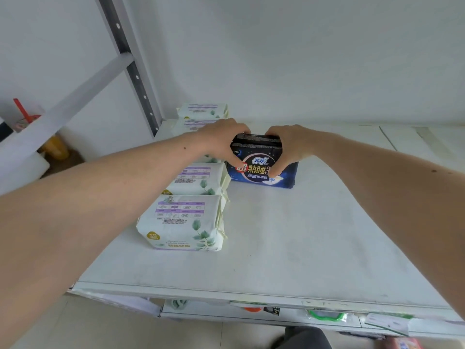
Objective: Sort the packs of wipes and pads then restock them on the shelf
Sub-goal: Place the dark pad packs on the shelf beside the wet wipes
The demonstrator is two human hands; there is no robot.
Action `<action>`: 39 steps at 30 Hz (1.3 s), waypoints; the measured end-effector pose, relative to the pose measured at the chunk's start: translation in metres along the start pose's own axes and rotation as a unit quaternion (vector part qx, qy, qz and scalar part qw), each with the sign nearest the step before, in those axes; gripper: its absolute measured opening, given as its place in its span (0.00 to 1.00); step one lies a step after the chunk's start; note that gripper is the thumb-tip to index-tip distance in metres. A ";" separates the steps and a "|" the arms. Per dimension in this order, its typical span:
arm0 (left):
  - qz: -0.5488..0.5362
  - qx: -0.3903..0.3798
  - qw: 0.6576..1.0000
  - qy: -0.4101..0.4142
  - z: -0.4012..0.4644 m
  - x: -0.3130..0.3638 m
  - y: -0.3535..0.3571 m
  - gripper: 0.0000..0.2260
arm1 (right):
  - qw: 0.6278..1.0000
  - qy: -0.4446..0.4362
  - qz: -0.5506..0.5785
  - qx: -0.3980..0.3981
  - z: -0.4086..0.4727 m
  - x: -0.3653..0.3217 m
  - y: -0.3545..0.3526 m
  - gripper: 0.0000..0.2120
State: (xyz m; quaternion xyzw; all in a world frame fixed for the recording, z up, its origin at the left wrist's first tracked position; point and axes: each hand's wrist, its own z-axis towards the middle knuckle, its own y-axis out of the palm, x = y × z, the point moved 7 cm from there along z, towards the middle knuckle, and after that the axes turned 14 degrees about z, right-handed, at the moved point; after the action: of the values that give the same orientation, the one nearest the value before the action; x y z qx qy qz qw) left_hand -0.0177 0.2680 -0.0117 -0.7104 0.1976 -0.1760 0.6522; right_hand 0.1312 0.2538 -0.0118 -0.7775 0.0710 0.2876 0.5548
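Nearest us, a white leaf-printed pack (182, 222) fronts a row along the white metal shelf (289, 235). Beside that row, our left hand (221, 142) and right hand (292, 147) grip the upright dark blue pad pack (261, 170), fingers curled over its top.

You get bright, even, soft light, faint shadows on the shelf (289, 235), wide-angle bending at its edges, slight softness beyond it.

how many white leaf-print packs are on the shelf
4 visible, in one row along the shelf's left side: nearest, second, third mostly behind the left hand, farthest. More may be hidden.
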 end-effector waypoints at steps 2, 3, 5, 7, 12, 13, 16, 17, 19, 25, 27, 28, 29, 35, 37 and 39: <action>0.022 0.005 1.000 -0.001 -0.001 0.001 0.002 0.35 | 1.000 0.002 -0.009 -0.009 -0.001 0.003 0.004 0.40; 0.035 0.010 0.999 -0.002 -0.002 0.002 0.002 0.36 | 1.000 0.001 -0.009 -0.010 -0.002 0.004 0.006 0.40; 0.053 0.015 0.998 -0.003 -0.003 0.003 -0.001 0.37 | 1.000 -0.005 -0.017 -0.008 -0.002 0.005 0.007 0.38; 0.060 0.008 0.998 -0.006 -0.005 0.003 -0.005 0.39 | 0.999 -0.012 -0.034 -0.002 -0.002 0.002 0.007 0.36; 0.091 -0.029 0.995 0.000 -0.011 0.003 -0.001 0.35 | 0.999 0.006 -0.024 -0.029 -0.003 0.000 0.015 0.40; 0.092 -0.035 0.995 -0.004 -0.010 0.002 0.001 0.33 | 0.999 0.006 -0.020 -0.031 -0.003 -0.001 0.018 0.42; 0.089 -0.032 0.996 0.000 -0.007 0.004 0.002 0.27 | 1.000 0.002 -0.015 -0.004 -0.002 -0.004 0.017 0.50; 0.083 -0.035 0.996 0.001 -0.007 0.005 0.002 0.27 | 1.000 0.006 -0.018 0.003 -0.002 -0.004 0.015 0.51; 0.072 -0.041 0.997 0.001 -0.007 0.006 0.002 0.25 | 1.000 0.017 -0.024 0.004 -0.004 -0.001 0.012 0.47; 0.088 -0.037 0.995 -0.020 -0.009 0.002 -0.003 0.32 | 1.000 0.015 -0.007 0.020 -0.004 -0.004 0.020 0.43; 0.079 -0.039 0.996 -0.027 -0.009 0.000 -0.003 0.34 | 0.999 0.024 -0.010 0.024 -0.003 -0.007 0.022 0.48; 0.075 -0.040 0.996 -0.027 -0.009 0.000 -0.002 0.35 | 0.999 0.029 -0.013 0.023 -0.002 -0.006 0.023 0.50; 0.073 -0.041 0.996 -0.027 -0.009 0.000 -0.001 0.36 | 0.999 0.035 -0.018 0.023 -0.002 -0.005 0.023 0.52; 0.072 -0.044 0.996 -0.027 -0.006 0.002 0.001 0.33 | 0.998 0.048 -0.012 0.039 -0.004 0.001 0.020 0.46; 0.078 -0.044 0.995 -0.032 -0.006 0.003 0.000 0.32 | 0.998 0.044 -0.003 0.044 -0.003 0.001 0.021 0.43; 0.081 -0.050 0.995 -0.042 -0.007 0.002 0.000 0.33 | 0.998 0.039 -0.002 0.046 -0.003 0.000 0.024 0.42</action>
State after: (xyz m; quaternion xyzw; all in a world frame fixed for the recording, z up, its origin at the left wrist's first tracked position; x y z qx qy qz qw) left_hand -0.0193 0.2606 -0.0112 -0.7303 0.2352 -0.0831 0.6360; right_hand 0.1222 0.2425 -0.0309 -0.7616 0.1043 0.2528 0.5875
